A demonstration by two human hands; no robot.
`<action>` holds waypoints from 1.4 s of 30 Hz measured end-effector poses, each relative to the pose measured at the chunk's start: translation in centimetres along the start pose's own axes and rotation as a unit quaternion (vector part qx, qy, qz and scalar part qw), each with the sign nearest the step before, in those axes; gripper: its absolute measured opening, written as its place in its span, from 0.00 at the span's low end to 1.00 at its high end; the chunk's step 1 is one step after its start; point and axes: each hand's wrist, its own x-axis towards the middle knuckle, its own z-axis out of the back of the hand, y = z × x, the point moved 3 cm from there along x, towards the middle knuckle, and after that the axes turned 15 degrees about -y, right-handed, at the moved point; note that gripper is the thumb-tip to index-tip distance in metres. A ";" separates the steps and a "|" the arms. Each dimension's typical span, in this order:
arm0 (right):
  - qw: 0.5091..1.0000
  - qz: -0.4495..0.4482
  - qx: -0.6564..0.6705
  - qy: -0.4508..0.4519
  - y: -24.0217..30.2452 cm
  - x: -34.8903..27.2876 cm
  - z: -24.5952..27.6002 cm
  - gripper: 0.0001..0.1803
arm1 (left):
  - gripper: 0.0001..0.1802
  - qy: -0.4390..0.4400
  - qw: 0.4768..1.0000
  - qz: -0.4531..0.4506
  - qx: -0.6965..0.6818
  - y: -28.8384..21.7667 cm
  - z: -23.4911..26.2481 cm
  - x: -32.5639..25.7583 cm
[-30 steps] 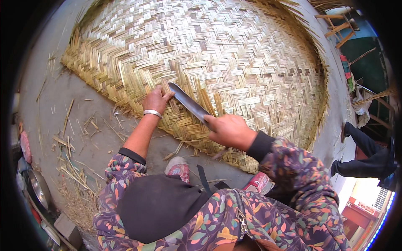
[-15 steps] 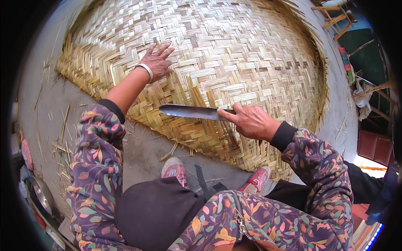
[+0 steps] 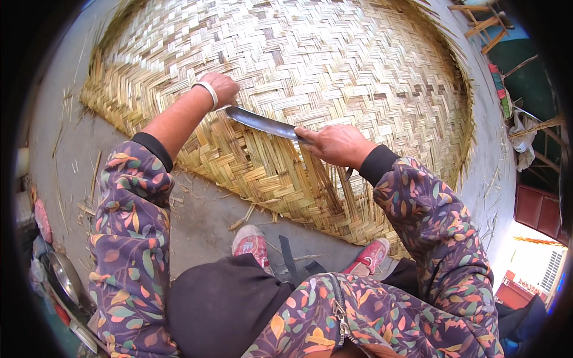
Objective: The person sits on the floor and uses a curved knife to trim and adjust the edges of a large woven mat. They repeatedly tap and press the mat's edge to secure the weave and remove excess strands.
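Swung back toward the left hand (image 3: 219, 89), the knife (image 3: 262, 124) stays gripped in the right hand's (image 3: 334, 145) closed fingers; left fingers press the woven mat (image 3: 334, 59) beside its tip.

A woven mat (image 3: 334, 65) lies on the ground (image 3: 209, 221), filling the far and middle scene; its near edge runs from far left to near right. On it, the left hand (image 3: 219, 88) rests left of centre, the right hand (image 3: 334, 144) right of centre and nearer. A knife (image 3: 262, 124) lies between them, its tip by the left hand. Two shoes (image 3: 253, 244) stand near the mat's edge. Straw bits (image 3: 83, 197) lie on the ground at left. Wooden stools (image 3: 483, 24) stand far right.
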 end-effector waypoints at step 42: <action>0.886 -0.197 0.404 0.109 5.1 -4.1 -0.7 0.31 | 0.12 -0.150 0.526 0.478 -0.687 -8.2 -10.3 -10.5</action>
